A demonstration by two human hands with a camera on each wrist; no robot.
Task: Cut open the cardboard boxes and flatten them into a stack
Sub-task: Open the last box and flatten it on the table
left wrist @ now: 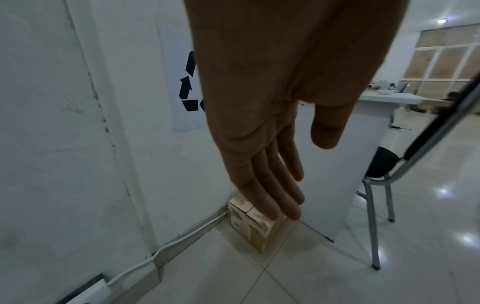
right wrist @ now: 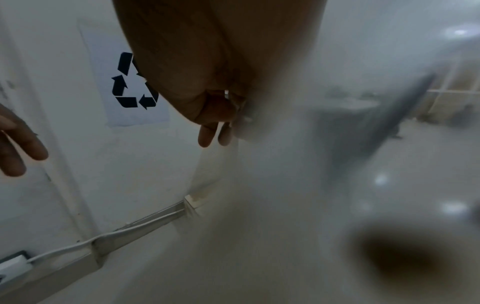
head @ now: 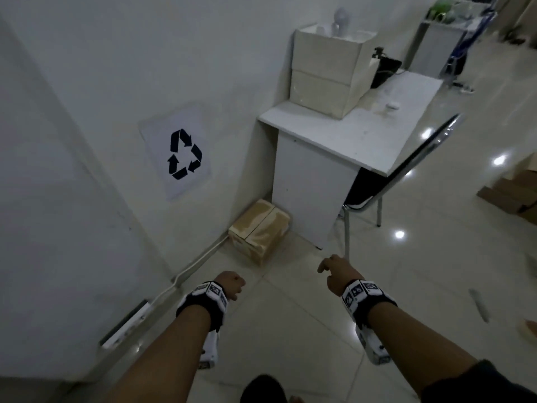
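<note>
A small closed cardboard box [head: 260,228] stands on the floor against the wall, beside the desk's side panel; the left wrist view shows the small box [left wrist: 255,230] just beyond my fingertips. A taller open box [head: 328,71] sits on the desk. My left hand [head: 232,285] hangs in front of the small box, fingers [left wrist: 275,195] straight, holding nothing. My right hand [head: 334,271] is level with it to the right, fingers [right wrist: 207,133] hanging loosely. A small bright glint shows at their base. Much of the right wrist view is blurred.
A white desk [head: 334,135] and a black metal-framed chair [head: 406,170] stand ahead on the right. A recycling sign [head: 183,154] is stuck on the wall. Cable trunking [head: 197,266] runs along the skirting. Flat cardboard [head: 514,196] lies at the far right, and a white elongated object [head: 479,305] lies on the tiles.
</note>
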